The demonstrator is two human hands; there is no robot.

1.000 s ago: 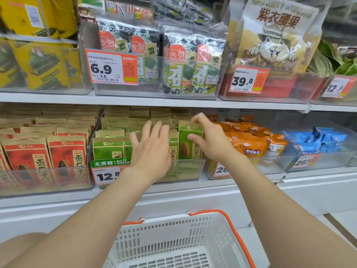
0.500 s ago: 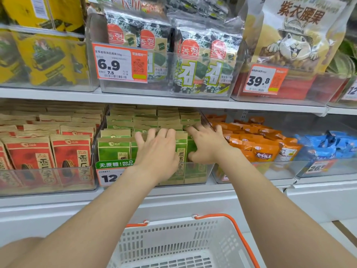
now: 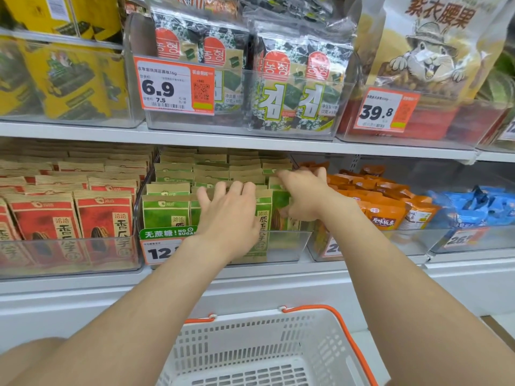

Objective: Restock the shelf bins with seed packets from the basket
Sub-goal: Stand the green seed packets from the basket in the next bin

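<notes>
**Restock: green bin looks nearly full, basket looks spent**

- Green seed packets (image 3: 167,215) stand upright in rows in the clear middle bin (image 3: 289,243) on the lower shelf (image 3: 83,282). The rows run from the bin's front wall to its back, with no gap showing.
- Right hand (image 3: 305,196) is at the bin's right side. Its fingers reach over the top edge of the front right packet (image 3: 280,201) and the thumb sits on its face, so it reads as a pinch on that one packet, seating it behind the front wall.
- Left hand (image 3: 228,218) is at the bin's front centre. Its fingers are straight and together, laid flat on the front packets with the tips over their top edges. It holds nothing and seems to be steadying the row.
- Basket (image 3: 245,338) is below the shelf, well apart from both hands. No packets show in the part in view; its near end is cut off by the frame.
- Neighbours: red packets (image 3: 103,218) in the bin to the left, orange packets (image 3: 381,215) to the right, both look stocked. A price tag (image 3: 160,250) is on the green bin's front left corner.

Judgement: late in the task. What's left is to seat this packet, square up the front row and check the basket's hidden end for leftovers.
</notes>
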